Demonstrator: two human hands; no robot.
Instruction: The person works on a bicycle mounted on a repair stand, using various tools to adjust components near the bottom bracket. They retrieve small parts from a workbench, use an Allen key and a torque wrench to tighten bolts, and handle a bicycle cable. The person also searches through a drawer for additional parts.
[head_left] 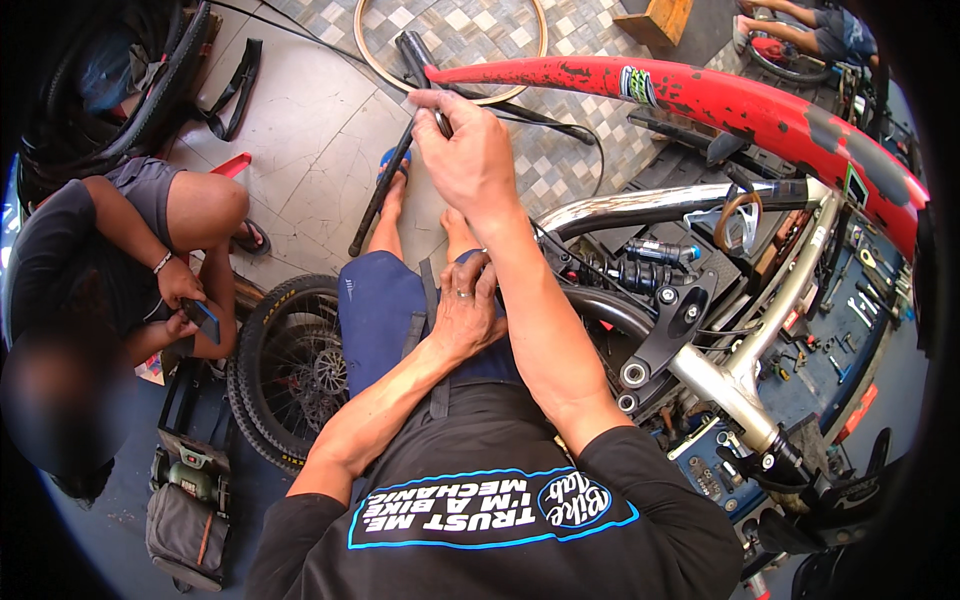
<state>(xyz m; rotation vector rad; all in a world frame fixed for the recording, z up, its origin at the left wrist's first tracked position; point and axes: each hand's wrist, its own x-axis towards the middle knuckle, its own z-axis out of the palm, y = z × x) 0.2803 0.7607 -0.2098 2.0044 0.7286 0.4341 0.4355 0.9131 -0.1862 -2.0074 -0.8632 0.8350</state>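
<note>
My right hand [468, 150] is raised in front of me, shut on a long black rod-like tool [378, 200] that slants down toward the tiled floor. Its upper end, a black grip [412, 47], lies by the tip of a red bicycle frame [700, 95]. My left hand [465, 312], with a ring on one finger, rests on my thigh over blue shorts [375, 310]. Its fingers are bent near a dark strap [430, 290]. Whether they grip the strap is unclear.
A silver bicycle frame [740, 370] with a black shock [650, 255] lies at my right over a blue tool tray [850, 330]. A knobby wheel [285, 370] leans at my left. A seated person holds a phone [200, 318]. A bare rim [450, 60] lies ahead on the floor.
</note>
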